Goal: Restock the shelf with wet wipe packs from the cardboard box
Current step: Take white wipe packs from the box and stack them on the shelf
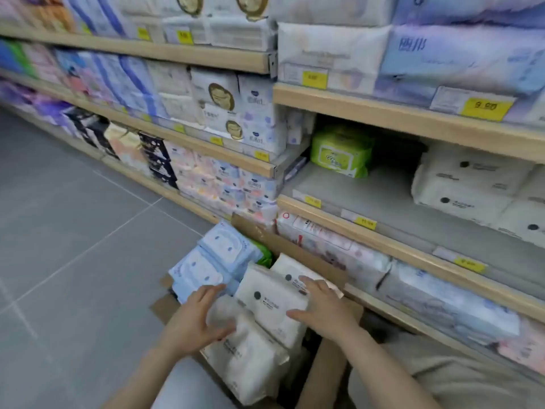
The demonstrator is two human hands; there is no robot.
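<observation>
Left to right: pale blue soft wipe packs [211, 258] stacked in the brown cardboard box [298, 249]; left hand [196, 318] and right hand [324, 311], fingers straight, flank a white plastic wet wipe pack [271, 302], its long axis running between them. The grey shelf gap [383, 199] lies up and right, nearer the right hand.

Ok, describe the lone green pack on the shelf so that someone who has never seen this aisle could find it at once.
Start at the grey middle shelf on the right, above the cardboard box. At its back left stands the lime-green wipe pack, alone beside a dark gap. The white packs to its right bear black dots; it alone there is green.
</observation>
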